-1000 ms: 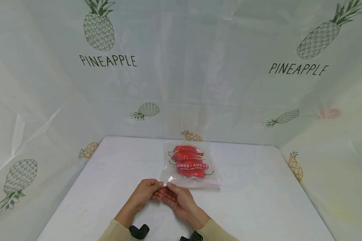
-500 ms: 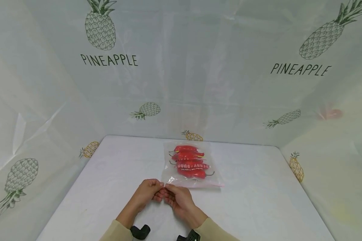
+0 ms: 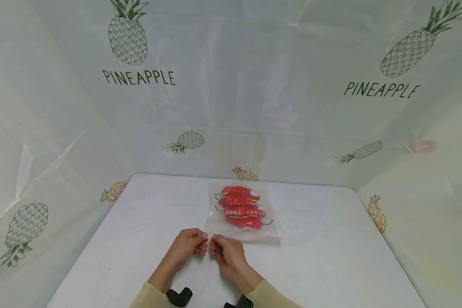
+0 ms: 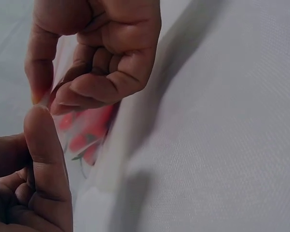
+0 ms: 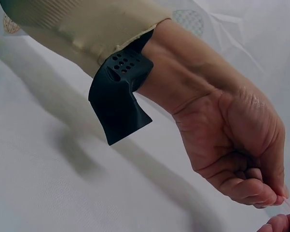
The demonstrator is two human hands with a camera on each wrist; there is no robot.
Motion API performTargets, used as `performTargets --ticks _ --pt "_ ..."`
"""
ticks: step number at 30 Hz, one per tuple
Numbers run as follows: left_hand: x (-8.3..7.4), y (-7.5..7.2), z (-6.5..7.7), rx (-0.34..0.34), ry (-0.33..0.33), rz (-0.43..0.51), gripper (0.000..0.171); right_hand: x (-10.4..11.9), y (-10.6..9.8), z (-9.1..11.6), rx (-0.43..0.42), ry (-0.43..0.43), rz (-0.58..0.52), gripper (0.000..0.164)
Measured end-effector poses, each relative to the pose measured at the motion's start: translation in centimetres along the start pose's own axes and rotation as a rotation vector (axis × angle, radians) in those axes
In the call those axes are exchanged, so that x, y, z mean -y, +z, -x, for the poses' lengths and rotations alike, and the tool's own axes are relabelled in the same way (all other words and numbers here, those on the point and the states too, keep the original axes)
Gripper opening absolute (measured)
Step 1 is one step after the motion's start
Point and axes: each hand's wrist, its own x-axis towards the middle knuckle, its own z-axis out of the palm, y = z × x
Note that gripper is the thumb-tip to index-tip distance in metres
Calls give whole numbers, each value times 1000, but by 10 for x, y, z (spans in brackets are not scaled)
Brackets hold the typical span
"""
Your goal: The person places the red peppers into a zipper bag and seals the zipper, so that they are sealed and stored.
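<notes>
A clear zip bag (image 3: 276, 223) lies flat on the table, its pink-edged side toward me. Several red chili peppers (image 3: 244, 221) are inside, under red and white lettering. At the bag's near left corner my left hand (image 3: 188, 244) pinches the edge between thumb and fingers. Just beside it, my right hand (image 3: 232, 255) pinches the same edge, its other fingers curled. A pale strip of the bag (image 5: 288, 203) shows between the fingertips in the right wrist view. In the left wrist view, the right hand (image 4: 118, 48) stands above the left thumb (image 4: 42, 145), with peppers behind.
The white table (image 3: 323, 248) is bounded at the back and sides by pale sheeting (image 3: 254, 85) printed with pineapples. Black camera mounts sit on both wrists, the left mount (image 3: 179, 296) and the right mount (image 3: 241, 302) facing each other.
The fingertips of my two hands have drawn slightly apart, leaving a small gap between the curled fingers. The bag and the peppers stay almost where they were.
</notes>
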Motion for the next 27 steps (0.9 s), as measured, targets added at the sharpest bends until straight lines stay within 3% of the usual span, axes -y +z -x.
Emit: performTargets --ticks 7,15,22,27 --pt "3 -3 1 -19 -23 53 25 1 -2 1 -20 -5 16 31" --pt "8 -3 -1 82 -85 180 29 1 -3 -1 12 -15 10 23" --pt "2 -1 -2 83 -58 164 22 2 -7 -3 121 77 -91 19" --pt "0 1 -1 88 -50 152 20 4 -8 -3 129 77 -53 19"
